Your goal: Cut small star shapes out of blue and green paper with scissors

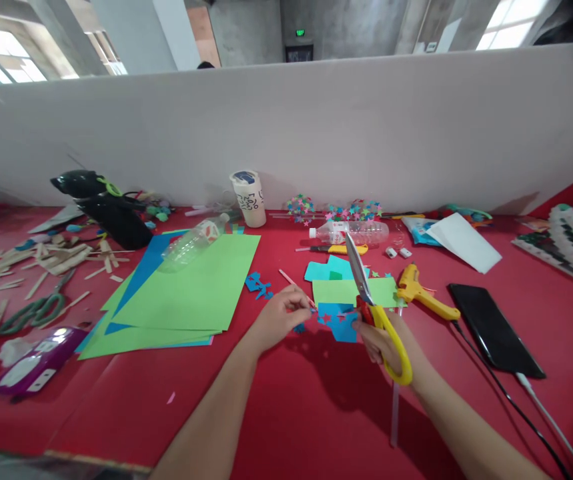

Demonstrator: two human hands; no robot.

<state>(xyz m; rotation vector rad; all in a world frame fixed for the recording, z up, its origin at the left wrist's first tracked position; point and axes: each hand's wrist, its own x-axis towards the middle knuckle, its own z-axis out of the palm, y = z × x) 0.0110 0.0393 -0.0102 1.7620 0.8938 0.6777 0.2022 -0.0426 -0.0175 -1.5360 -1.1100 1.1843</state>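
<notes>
My right hand (379,340) holds a pair of scissors (361,273) with yellow and red handles, blades pointing away from me. Its fingertips are at the edge of a blue piece of paper (341,325) with star-shaped cut-outs. My left hand (283,317) is pinched beside the left edge of that paper; a tiny bit shows at its fingertips, too small to name. Blue paper scraps (257,285) lie beyond the left hand. Just behind the blue paper is a light green strip (346,293), with turquoise paper (316,270) further back.
Green sheets (191,293) lie left, a plastic bottle (196,241) on them. A yellow glue gun (426,295) and black phone (496,328) are at right. Behind stand a white cup (249,200) and star clusters (353,211). Green-handled scissors (36,312) lie far left.
</notes>
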